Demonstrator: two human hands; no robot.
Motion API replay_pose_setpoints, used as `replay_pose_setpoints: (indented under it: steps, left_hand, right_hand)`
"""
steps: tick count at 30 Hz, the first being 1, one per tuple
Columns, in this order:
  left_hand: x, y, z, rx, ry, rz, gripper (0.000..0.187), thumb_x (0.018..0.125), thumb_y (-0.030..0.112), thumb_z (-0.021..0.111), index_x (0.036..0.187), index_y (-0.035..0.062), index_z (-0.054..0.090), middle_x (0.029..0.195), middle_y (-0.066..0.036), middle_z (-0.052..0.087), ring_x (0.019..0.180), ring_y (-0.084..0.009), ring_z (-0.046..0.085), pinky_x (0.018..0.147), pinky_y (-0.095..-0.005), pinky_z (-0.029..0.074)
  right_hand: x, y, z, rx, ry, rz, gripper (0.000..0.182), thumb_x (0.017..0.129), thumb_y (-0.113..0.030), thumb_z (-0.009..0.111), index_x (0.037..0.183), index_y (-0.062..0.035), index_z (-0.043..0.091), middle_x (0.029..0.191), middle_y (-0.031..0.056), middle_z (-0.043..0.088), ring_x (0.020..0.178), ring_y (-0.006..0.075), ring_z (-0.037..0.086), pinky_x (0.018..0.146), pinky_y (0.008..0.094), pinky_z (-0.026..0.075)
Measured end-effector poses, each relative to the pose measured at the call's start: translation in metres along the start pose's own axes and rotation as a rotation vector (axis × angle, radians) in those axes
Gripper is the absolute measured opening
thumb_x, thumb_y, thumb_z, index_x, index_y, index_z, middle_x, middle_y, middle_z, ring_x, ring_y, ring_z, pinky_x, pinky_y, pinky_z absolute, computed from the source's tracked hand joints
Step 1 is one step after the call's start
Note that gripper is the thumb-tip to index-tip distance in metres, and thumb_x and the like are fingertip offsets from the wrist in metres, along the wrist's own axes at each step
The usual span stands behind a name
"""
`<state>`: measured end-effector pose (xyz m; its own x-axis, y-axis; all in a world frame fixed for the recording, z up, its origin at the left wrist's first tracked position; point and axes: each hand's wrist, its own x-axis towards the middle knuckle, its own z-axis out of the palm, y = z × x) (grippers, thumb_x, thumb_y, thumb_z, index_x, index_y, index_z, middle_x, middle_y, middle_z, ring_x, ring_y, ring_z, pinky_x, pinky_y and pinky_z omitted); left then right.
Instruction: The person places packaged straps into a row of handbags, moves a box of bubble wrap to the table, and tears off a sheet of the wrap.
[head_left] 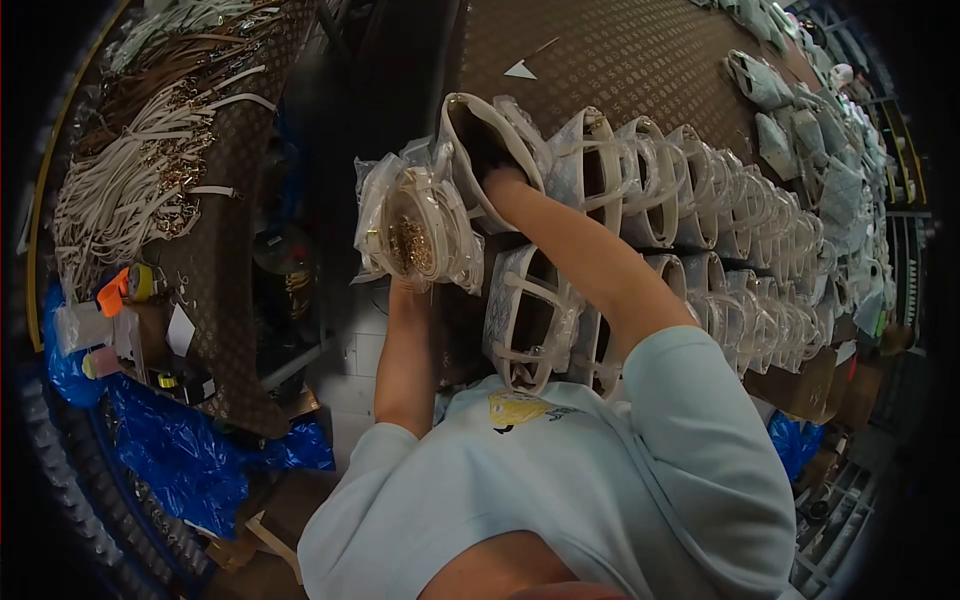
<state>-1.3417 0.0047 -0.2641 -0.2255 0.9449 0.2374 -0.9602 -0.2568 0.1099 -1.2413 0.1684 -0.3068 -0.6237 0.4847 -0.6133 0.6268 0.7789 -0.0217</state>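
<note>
My right hand (505,183) reaches into the open mouth of a light-coloured handbag (462,150); its fingers are hidden in the dark inside, so their grip does not show. My left hand (408,287) holds up a clear plastic-wrapped bundle of coiled cream straps (447,225) with gold chain or hardware. The bundle covers most of that hand and sits just left of the handbag. Right beside the handbag, a row of similar handbags (655,185) stands upright with openings up and clear plastic around their handles.
Cream straps with gold clasps (150,180) lie heaped on the left table, near an orange tape dispenser (113,292). Pale bag pieces (800,130) are piled at the far right. A white paper scrap (520,70) lies on the brown patterned table (620,50). Blue plastic sheeting (180,455) hangs lower left.
</note>
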Motion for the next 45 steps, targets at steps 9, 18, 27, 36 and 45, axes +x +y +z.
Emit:
replay_pose_setpoints:
  steps: [9,18,27,36,45]
  left_hand:
    - [-0.004,0.012,0.009,-0.085,0.147,0.117,0.047,0.083,0.037,0.05,0.119,0.0078,0.045,0.118,-0.012,0.049,0.103,-0.0277,0.051,0.083,-0.0406,0.047]
    - [-0.021,0.014,0.053,-0.065,0.189,0.116,0.056,0.083,0.044,0.045,0.13,0.017,0.031,0.133,-0.007,0.033,0.118,-0.0278,0.036,0.096,-0.0462,0.033]
    - [-0.033,0.015,0.102,0.085,0.046,0.142,0.059,0.08,0.048,0.048,0.129,0.0177,0.034,0.131,-0.01,0.034,0.117,-0.0292,0.037,0.095,-0.0496,0.034]
    - [-0.019,-0.007,0.191,0.118,0.256,0.011,0.05,0.086,0.041,0.041,0.126,0.0116,0.035,0.125,-0.01,0.04,0.112,-0.029,0.041,0.091,-0.0491,0.037]
    - [-0.021,-0.02,0.178,0.742,0.359,0.053,0.039,0.085,0.031,0.045,0.113,0.0049,0.049,0.11,-0.012,0.053,0.098,-0.0228,0.053,0.08,-0.0358,0.049]
  right_hand:
    - [-0.074,-0.016,-0.096,-0.27,-0.136,0.265,0.047,0.079,-0.026,0.056,0.125,-0.0198,0.044,0.13,0.0036,0.04,0.116,0.0246,0.041,0.089,0.0426,0.035]
    - [-0.122,-0.003,-0.126,-0.483,-0.02,0.01,0.022,0.077,-0.008,0.052,0.095,-0.0106,0.064,0.103,0.0113,0.059,0.109,0.0321,0.045,0.097,0.0547,0.019]
    - [-0.256,-0.023,-0.189,0.542,0.271,-0.181,0.036,0.086,-0.034,0.046,0.094,-0.0015,0.058,0.078,0.0038,0.058,0.08,0.0177,0.052,0.068,0.0278,0.043]
    - [-0.29,-0.034,-0.164,1.383,0.284,-0.343,0.034,0.081,-0.031,0.058,0.101,-0.0033,0.055,0.079,0.0011,0.057,0.067,0.0077,0.048,0.063,0.0237,0.04]
    - [-0.333,-0.022,-0.163,0.855,0.854,-0.101,0.044,0.064,-0.019,0.065,0.102,0.0011,0.055,0.084,0.0136,0.06,0.081,0.0213,0.059,0.074,0.0309,0.046]
